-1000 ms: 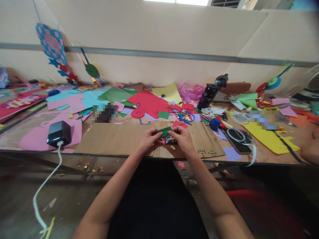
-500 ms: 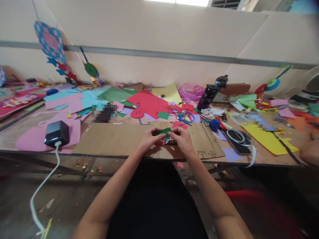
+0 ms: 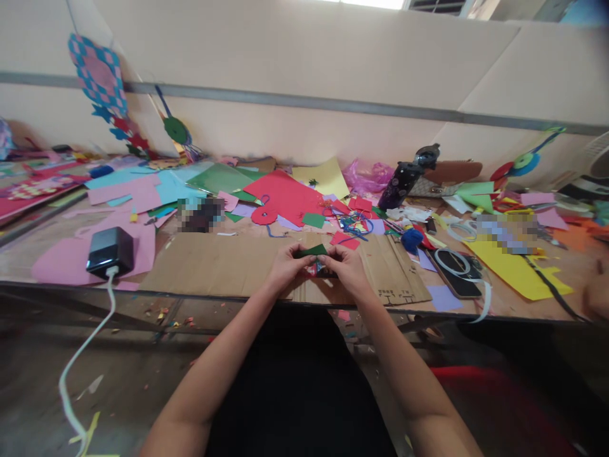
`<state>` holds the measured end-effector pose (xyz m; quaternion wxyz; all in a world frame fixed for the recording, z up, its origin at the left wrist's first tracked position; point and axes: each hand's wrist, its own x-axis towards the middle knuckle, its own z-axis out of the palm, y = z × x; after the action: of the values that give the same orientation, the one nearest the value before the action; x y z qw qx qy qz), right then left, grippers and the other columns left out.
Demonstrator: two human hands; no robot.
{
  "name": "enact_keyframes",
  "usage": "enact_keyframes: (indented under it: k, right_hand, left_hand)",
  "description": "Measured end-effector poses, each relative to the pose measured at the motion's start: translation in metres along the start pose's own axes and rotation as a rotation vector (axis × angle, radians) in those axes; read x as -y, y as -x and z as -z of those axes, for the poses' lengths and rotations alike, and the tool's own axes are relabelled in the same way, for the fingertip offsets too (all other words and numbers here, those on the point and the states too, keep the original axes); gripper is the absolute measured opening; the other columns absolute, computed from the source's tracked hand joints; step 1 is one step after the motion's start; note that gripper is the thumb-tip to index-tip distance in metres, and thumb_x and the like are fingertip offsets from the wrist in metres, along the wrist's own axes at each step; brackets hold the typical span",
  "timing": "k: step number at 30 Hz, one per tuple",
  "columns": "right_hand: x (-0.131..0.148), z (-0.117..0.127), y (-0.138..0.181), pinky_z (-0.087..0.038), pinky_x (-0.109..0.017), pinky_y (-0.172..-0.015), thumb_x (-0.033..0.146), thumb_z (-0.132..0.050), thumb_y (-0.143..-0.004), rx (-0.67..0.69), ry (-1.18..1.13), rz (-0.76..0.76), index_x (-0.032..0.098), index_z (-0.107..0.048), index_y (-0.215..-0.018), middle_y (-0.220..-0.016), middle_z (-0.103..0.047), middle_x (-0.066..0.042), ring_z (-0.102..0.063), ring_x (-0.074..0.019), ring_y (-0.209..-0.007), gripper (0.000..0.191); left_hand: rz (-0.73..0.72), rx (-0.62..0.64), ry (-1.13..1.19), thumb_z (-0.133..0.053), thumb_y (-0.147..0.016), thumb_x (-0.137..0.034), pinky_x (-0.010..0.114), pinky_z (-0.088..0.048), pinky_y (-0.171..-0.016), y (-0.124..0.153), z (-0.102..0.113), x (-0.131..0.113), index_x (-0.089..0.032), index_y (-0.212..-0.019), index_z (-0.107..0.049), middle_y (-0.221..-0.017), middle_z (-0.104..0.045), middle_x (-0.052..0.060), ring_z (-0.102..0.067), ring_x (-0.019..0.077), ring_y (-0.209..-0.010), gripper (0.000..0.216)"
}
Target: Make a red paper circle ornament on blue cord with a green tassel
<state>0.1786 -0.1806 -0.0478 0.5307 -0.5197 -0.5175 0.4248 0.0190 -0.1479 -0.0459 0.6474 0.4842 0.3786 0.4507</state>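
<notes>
A small dark green piece of craft sheet [image 3: 312,251] is pinched between my two hands, just above the cardboard. My left hand [image 3: 288,265] has thumb and fingers closed on its left end. My right hand [image 3: 343,263] grips the right end the same way, with both thumbs close together. Beneath the hands lies a small dark item with red and white marks [image 3: 320,270], partly covered by my fingers. A long flat piece of cardboard [image 3: 214,266] lies under all of this at the table's front edge.
Behind the cardboard are a red sheet [image 3: 280,190], a green square [image 3: 313,220] and blue cord [image 3: 354,223]. A power bank [image 3: 110,252] sits left; a dark bottle [image 3: 399,181], blue yarn ball [image 3: 412,240] and phone [image 3: 454,273] stand or lie right. Another person's hand [image 3: 597,295] shows far right.
The green piece has tilted and looks more bent or folded between my fingers. My hands have hardly moved otherwise; the view has shifted slightly.
</notes>
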Motion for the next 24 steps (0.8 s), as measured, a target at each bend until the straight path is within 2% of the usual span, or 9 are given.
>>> enact_keyframes:
  k: [6,12,16,20,24]
  right_hand:
    - [-0.0016,-0.0011,-0.001,-0.045,-0.026,-0.057,0.047,-0.075,-0.067,-0.016,-0.01,0.012,0.019,-0.061,-0.07,-0.065,-0.061,0.0,-0.054,-0.0149,-0.06,0.031]
    - [-0.003,-0.0019,-0.003,-0.043,-0.026,-0.057,0.048,-0.073,-0.07,-0.008,0.054,0.047,0.02,-0.06,-0.071,-0.066,-0.06,0.001,-0.054,-0.0152,-0.062,0.031]
    - [-0.0049,-0.0008,-0.0034,-0.04,-0.025,-0.055,0.047,-0.069,-0.073,0.022,0.121,0.059,0.02,-0.061,-0.069,-0.063,-0.058,0.001,-0.051,-0.0142,-0.059,0.029]
    - [-0.0045,-0.0009,-0.0018,-0.038,-0.024,-0.054,0.046,-0.068,-0.075,-0.003,0.106,0.075,0.02,-0.059,-0.069,-0.061,-0.055,0.003,-0.048,-0.0132,-0.057,0.029]
    - [-0.0031,-0.0019,-0.0008,-0.037,-0.025,-0.054,0.046,-0.069,-0.074,-0.024,0.057,0.08,0.02,-0.058,-0.068,-0.059,-0.053,0.003,-0.046,-0.0129,-0.055,0.029]
  left_hand:
    - [0.085,0.069,-0.04,-0.087,-0.057,-0.04,0.018,-0.04,-0.045,0.0035,-0.0009,-0.0063,-0.014,-0.076,-0.064,-0.057,-0.058,-0.003,-0.05,0.0064,-0.046,0.039]
    - [0.074,0.021,0.05,-0.09,-0.05,-0.038,0.019,-0.044,-0.047,0.0043,-0.0027,-0.0075,-0.014,-0.078,-0.067,-0.062,-0.063,-0.002,-0.055,0.0084,-0.049,0.043]
    - [0.101,0.042,0.017,-0.089,-0.052,-0.035,0.019,-0.044,-0.046,0.0055,-0.0006,-0.0092,-0.015,-0.076,-0.066,-0.061,-0.062,-0.002,-0.056,0.0089,-0.05,0.039]
    - [0.151,0.057,0.012,-0.088,-0.055,-0.033,0.019,-0.046,-0.047,0.007,0.002,-0.0098,-0.016,-0.082,-0.067,-0.061,-0.062,-0.003,-0.057,0.0089,-0.05,0.038]
    - [0.157,0.062,0.014,-0.09,-0.051,-0.032,0.02,-0.047,-0.048,0.007,0.003,-0.0099,-0.016,-0.082,-0.068,-0.064,-0.065,-0.001,-0.058,0.0096,-0.051,0.041]
